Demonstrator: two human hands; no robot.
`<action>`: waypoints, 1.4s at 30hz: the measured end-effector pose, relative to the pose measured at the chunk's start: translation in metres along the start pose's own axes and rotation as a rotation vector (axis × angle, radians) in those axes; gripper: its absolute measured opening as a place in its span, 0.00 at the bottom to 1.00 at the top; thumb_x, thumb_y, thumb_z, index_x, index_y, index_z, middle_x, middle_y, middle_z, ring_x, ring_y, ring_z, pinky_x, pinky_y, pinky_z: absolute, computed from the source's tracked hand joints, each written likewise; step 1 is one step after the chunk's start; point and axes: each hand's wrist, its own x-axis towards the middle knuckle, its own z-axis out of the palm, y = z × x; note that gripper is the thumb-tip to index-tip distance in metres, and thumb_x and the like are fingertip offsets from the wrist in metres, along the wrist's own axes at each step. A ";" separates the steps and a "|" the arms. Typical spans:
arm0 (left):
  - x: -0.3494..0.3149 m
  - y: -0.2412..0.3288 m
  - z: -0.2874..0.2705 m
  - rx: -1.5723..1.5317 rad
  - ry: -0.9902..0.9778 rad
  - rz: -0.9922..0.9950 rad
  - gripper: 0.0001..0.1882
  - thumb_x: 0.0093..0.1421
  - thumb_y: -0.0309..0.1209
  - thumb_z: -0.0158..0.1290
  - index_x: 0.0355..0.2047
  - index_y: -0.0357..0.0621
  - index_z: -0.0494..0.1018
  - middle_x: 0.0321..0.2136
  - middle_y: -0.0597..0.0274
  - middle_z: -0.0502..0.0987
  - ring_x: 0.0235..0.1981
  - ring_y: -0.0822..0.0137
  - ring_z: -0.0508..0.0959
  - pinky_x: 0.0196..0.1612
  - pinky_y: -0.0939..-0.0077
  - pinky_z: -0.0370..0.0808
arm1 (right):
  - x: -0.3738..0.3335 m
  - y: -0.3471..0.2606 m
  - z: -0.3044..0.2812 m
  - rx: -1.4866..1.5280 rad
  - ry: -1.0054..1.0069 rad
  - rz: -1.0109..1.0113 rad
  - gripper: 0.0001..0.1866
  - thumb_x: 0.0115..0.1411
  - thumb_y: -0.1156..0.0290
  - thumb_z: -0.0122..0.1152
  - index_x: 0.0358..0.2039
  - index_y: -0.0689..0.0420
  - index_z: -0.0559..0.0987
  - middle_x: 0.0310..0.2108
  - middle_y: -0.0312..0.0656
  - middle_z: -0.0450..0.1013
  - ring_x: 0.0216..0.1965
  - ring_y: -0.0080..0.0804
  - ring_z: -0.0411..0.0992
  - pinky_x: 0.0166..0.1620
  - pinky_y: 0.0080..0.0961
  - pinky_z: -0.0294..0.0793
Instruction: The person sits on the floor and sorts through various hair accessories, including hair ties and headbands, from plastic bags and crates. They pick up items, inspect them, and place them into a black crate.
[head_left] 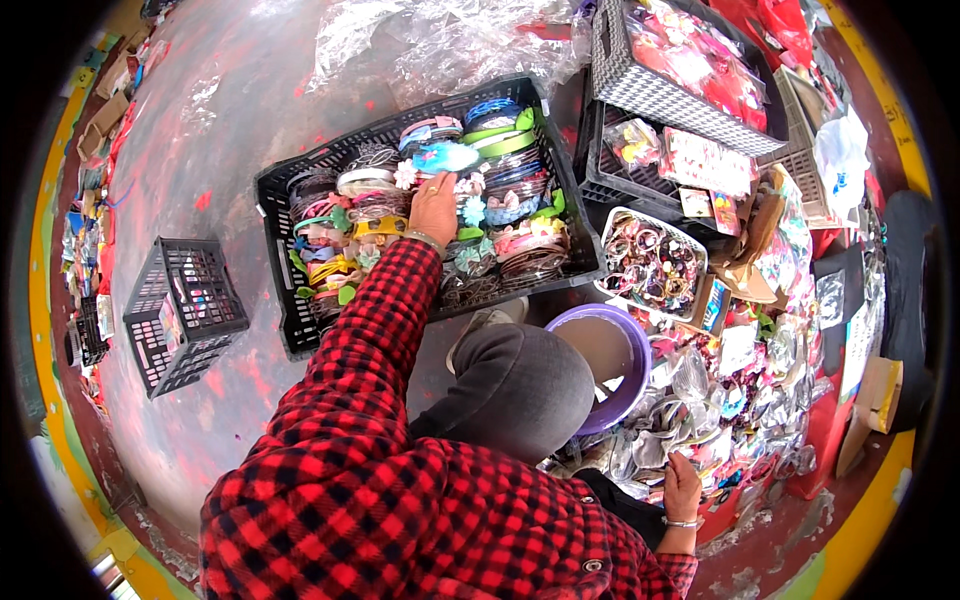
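Note:
A black plastic crate [285,290] in front of me holds rows of bundled headbands in many colours, some with flowers, bows and leaf shapes. Inside it, my left hand [433,210] reaches down among the headbands, its fingers closed on a headband with pale flowers [470,185]. A light blue headband [445,157] lies just beyond the fingertips. At the lower right, my right hand [683,487] is held low with bent fingers, beside a pile of plastic-wrapped hair accessories [690,400]. Whatever sits in its grip, if anything, I cannot see.
My bent knee is close to a purple-rimmed bucket [640,375]. A white basket of hair ties [655,262] stands right of the crate, below stacked baskets [690,110]. A smaller black crate [185,315] rests at left. Clear plastic sheeting [430,50] lies at the back.

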 end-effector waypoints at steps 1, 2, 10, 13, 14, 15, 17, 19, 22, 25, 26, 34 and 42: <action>0.003 0.001 0.004 0.048 -0.010 0.069 0.21 0.53 0.27 0.44 0.48 0.40 0.65 0.49 0.53 0.67 0.52 0.55 0.64 0.55 0.64 0.60 | -0.001 -0.001 0.000 -0.002 0.001 0.003 0.14 0.52 0.77 0.51 0.40 0.63 0.75 0.40 0.51 0.72 0.43 0.43 0.71 0.47 0.30 0.68; 0.007 0.001 0.006 0.098 -0.016 0.135 0.20 0.53 0.26 0.44 0.48 0.40 0.65 0.49 0.53 0.67 0.53 0.55 0.64 0.55 0.64 0.60 | 0.000 -0.002 0.000 0.000 -0.002 0.007 0.14 0.52 0.77 0.51 0.40 0.63 0.75 0.39 0.50 0.73 0.42 0.42 0.71 0.47 0.30 0.68; -0.005 0.001 0.018 0.161 -0.321 0.128 0.23 0.61 0.37 0.37 0.53 0.39 0.58 0.55 0.49 0.61 0.59 0.57 0.57 0.60 0.64 0.53 | 0.002 -0.005 0.001 0.029 -0.018 0.015 0.14 0.52 0.78 0.51 0.40 0.63 0.74 0.38 0.50 0.73 0.41 0.39 0.72 0.45 0.27 0.69; -0.006 0.000 0.017 0.118 -0.334 0.075 0.24 0.62 0.39 0.36 0.54 0.39 0.57 0.56 0.49 0.58 0.59 0.56 0.56 0.60 0.64 0.52 | 0.001 -0.005 0.003 0.065 -0.025 0.047 0.14 0.52 0.78 0.51 0.40 0.63 0.74 0.38 0.50 0.73 0.40 0.39 0.72 0.44 0.27 0.70; -0.005 0.000 0.019 0.113 -0.327 0.058 0.24 0.62 0.39 0.36 0.54 0.39 0.57 0.56 0.49 0.59 0.59 0.56 0.56 0.60 0.63 0.52 | 0.001 -0.006 0.001 0.084 -0.018 0.060 0.14 0.52 0.78 0.51 0.40 0.63 0.74 0.38 0.49 0.73 0.40 0.39 0.72 0.44 0.27 0.69; -0.003 0.000 0.021 0.108 -0.321 0.042 0.24 0.62 0.39 0.36 0.54 0.38 0.57 0.56 0.49 0.59 0.59 0.55 0.56 0.60 0.63 0.52 | 0.001 -0.007 -0.001 0.070 -0.020 0.052 0.14 0.52 0.77 0.51 0.40 0.63 0.74 0.37 0.49 0.73 0.40 0.40 0.72 0.44 0.27 0.69; -0.005 0.000 0.018 0.094 -0.306 0.050 0.24 0.61 0.39 0.37 0.54 0.38 0.57 0.56 0.48 0.59 0.59 0.54 0.57 0.59 0.62 0.53 | 0.002 -0.010 -0.002 0.050 -0.025 0.038 0.14 0.52 0.77 0.51 0.40 0.63 0.74 0.37 0.49 0.73 0.40 0.40 0.72 0.45 0.27 0.69; -0.006 -0.001 0.016 0.044 -0.269 0.058 0.24 0.60 0.38 0.39 0.53 0.37 0.58 0.55 0.46 0.60 0.58 0.52 0.58 0.59 0.61 0.54 | 0.002 -0.012 -0.005 0.017 -0.026 0.015 0.14 0.52 0.76 0.51 0.40 0.62 0.75 0.37 0.49 0.73 0.41 0.41 0.72 0.45 0.28 0.69; -0.004 -0.026 0.016 0.069 0.016 -0.025 0.23 0.57 0.33 0.41 0.52 0.35 0.60 0.50 0.44 0.65 0.53 0.50 0.63 0.56 0.62 0.58 | -0.001 -0.013 -0.006 -0.013 -0.020 -0.003 0.14 0.52 0.76 0.52 0.40 0.62 0.75 0.38 0.50 0.73 0.41 0.41 0.72 0.45 0.28 0.69; 0.001 -0.055 0.007 -0.042 0.316 -0.193 0.21 0.54 0.30 0.43 0.48 0.32 0.62 0.41 0.41 0.70 0.44 0.46 0.69 0.49 0.55 0.64 | -0.003 -0.009 -0.003 0.008 -0.015 0.007 0.14 0.51 0.77 0.52 0.40 0.62 0.75 0.37 0.49 0.74 0.40 0.41 0.72 0.45 0.28 0.69; 0.003 -0.072 0.008 -0.116 0.237 -0.339 0.21 0.54 0.30 0.43 0.48 0.32 0.62 0.40 0.41 0.71 0.43 0.46 0.70 0.47 0.54 0.65 | -0.002 -0.008 -0.004 0.025 -0.027 0.022 0.14 0.51 0.77 0.51 0.41 0.62 0.75 0.37 0.49 0.74 0.40 0.40 0.72 0.44 0.28 0.69; 0.034 -0.081 -0.003 0.037 -0.174 -0.559 0.14 0.58 0.40 0.40 0.40 0.47 0.65 0.36 0.46 0.74 0.41 0.45 0.71 0.42 0.54 0.67 | -0.001 -0.006 0.000 -0.005 -0.031 -0.003 0.14 0.52 0.77 0.51 0.41 0.62 0.74 0.37 0.48 0.74 0.39 0.39 0.73 0.43 0.28 0.70; 0.011 -0.093 0.002 -0.263 -0.071 -0.368 0.18 0.50 0.36 0.50 0.43 0.50 0.69 0.35 0.50 0.75 0.38 0.50 0.73 0.41 0.57 0.68 | 0.001 -0.005 0.000 0.011 -0.038 -0.015 0.14 0.52 0.76 0.51 0.40 0.62 0.75 0.36 0.49 0.74 0.38 0.41 0.73 0.42 0.28 0.70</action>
